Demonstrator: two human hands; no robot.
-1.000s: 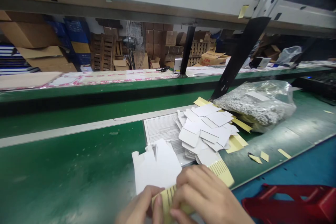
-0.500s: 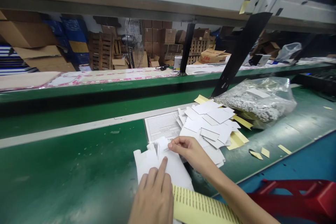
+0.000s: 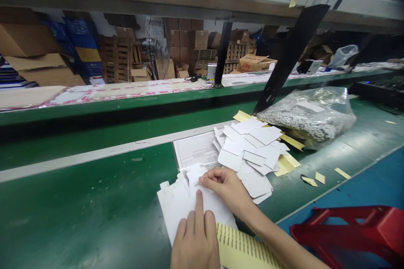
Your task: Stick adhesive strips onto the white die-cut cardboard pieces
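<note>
Flat white card blanks (image 3: 172,207) lie in a stack on the green bench in front of me. My left hand (image 3: 196,235) rests on them, its index finger stretched forward onto the white surface and the other fingers lower. Just beyond that fingertip, my right hand (image 3: 221,185) pinches thumb and index finger together at the card's upper part. Whatever is in the pinch is too small to make out. Beneath my right forearm lies a yellow sheet (image 3: 246,246) with rows of short dark marks, partly hidden by both arms.
A loose heap of white cards (image 3: 252,147) lies right of a printed form (image 3: 194,151). Behind it sits a clear plastic bag (image 3: 306,113) of small speckled pieces. Yellow scraps (image 3: 320,177) lie near the bench edge. A red stool (image 3: 353,231) stands below, right.
The view has shifted slightly. My left hand has moved a little right, with its index finger pointing straighter forward. My right hand keeps its pinch at the card, slightly lower.
</note>
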